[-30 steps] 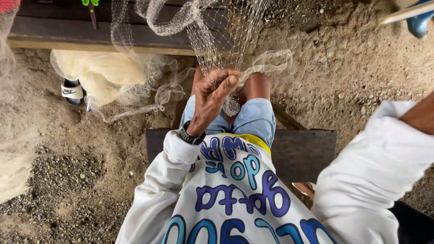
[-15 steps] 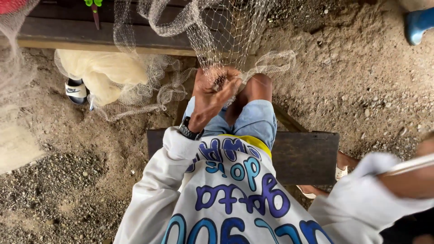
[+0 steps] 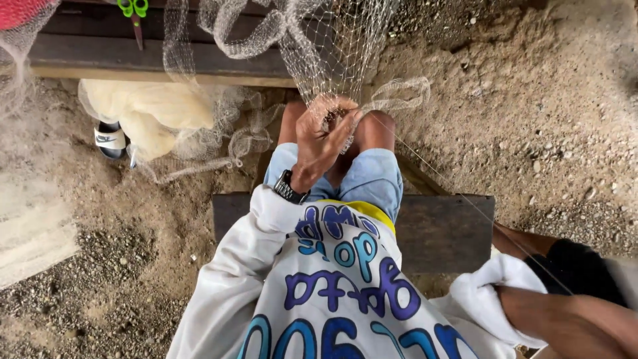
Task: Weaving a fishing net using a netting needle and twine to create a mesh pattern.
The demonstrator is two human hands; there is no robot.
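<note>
left grip (image 3: pixel 322 136) pinches fine pale mesh net (image 3: pixel 332 46); right grip out of view.

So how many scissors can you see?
1. The green-handled scissors lie on the dark wooden plank at the top left, beside the net. More may be hidden under the netting.

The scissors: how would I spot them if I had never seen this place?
Find the dark wooden plank running along the top of the view, behind the hanging net. The scissors lie on its left part, blades pointing toward the person. Their bright green handles are the only green thing there.
</note>
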